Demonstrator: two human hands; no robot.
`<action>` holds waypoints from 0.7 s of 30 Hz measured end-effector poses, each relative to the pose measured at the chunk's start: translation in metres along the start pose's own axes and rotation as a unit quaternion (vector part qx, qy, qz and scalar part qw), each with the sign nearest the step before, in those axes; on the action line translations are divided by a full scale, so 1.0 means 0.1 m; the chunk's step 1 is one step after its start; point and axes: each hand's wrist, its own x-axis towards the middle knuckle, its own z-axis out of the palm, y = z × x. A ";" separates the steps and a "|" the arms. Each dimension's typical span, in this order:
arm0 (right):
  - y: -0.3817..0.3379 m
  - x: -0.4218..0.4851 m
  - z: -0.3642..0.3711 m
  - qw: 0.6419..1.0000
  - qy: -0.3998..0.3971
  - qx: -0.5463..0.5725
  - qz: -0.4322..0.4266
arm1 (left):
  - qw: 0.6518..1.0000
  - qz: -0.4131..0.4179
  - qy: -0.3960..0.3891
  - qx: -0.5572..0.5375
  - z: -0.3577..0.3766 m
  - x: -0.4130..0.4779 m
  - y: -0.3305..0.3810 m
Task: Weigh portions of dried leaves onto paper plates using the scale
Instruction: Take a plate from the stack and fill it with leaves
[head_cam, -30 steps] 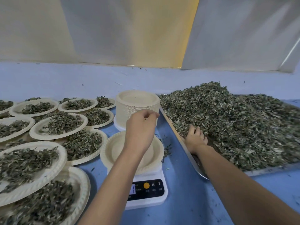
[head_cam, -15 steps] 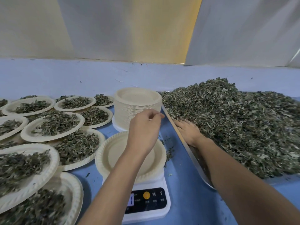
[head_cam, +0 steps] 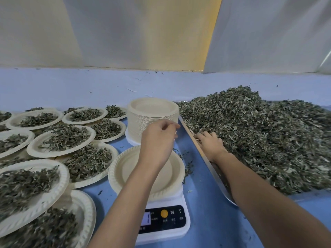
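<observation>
Only the person's arms show. The bare, slender left forearm (head_cam: 125,203) and the bare right forearm (head_cam: 259,203), which looks broader near the camera, are uncovered from wrist to frame edge. The left grip (head_cam: 157,142) and right grip (head_cam: 212,146) are bare hands.

We find the left half of the worktop (head_cam: 202,230) closed off: filled plates (head_cam: 60,142) overlap rim over rim from the near edge to the far row. The plate stack (head_cam: 152,119) stands far of the scale (head_cam: 164,228) and just beside the tray rim (head_cam: 202,154), leaving only a slit there. The left grip (head_cam: 157,140) hangs over the empty plate (head_cam: 129,167), in front of the stack. The leaf heap (head_cam: 259,140) fills the tray on the right; the right grip (head_cam: 211,144) lies on its left edge. Open passage: the blue lane between scale and tray, littered with scraps, and the bare far strip below the wall.
</observation>
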 end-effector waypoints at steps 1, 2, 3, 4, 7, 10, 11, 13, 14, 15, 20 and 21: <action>-0.02 0.00 0.00 1.000 0.009 0.002 0.004 | 1.000 0.000 -0.001 -0.003 -0.01 0.00 0.00; -0.04 -0.01 -0.01 1.000 0.017 0.003 0.006 | 1.000 0.002 -0.001 -0.008 -0.01 0.00 0.00; -0.05 -0.02 -0.01 1.000 0.021 0.002 0.007 | 1.000 0.003 0.000 -0.013 -0.02 0.00 0.01; -0.05 -0.04 -0.02 1.000 0.024 0.002 0.006 | 1.000 0.004 0.004 -0.019 -0.04 -0.01 0.01; -0.01 -0.08 -0.06 0.998 0.050 0.036 0.021 | 1.000 0.001 0.016 -0.027 -0.10 -0.03 0.04; 0.00 -0.13 -0.23 0.968 0.140 0.182 0.097 | 0.999 -0.004 0.028 -0.027 -0.18 -0.06 0.05; -0.02 -0.14 -0.32 0.950 0.169 0.234 0.118 | 0.999 -0.006 0.032 -0.028 -0.21 -0.08 0.06; -0.10 -0.19 -0.51 0.913 0.210 0.324 0.131 | 0.999 -0.010 0.038 -0.030 -0.26 -0.10 0.08; -0.16 -0.22 -0.62 0.890 0.222 0.375 0.131 | 0.999 -0.011 0.041 -0.029 -0.30 -0.12 0.09; -0.23 -0.26 -0.73 0.862 0.228 0.433 0.130 | 0.999 -0.010 0.045 -0.028 -0.33 -0.13 0.09; -0.83 -0.57 -1.21 0.752 0.107 0.645 0.078 | 0.994 0.004 0.086 -0.061 -0.55 -0.19 0.12; -0.94 -0.62 -1.24 0.752 0.075 0.653 0.054 | 0.993 0.005 0.097 -0.073 -0.59 -0.20 0.13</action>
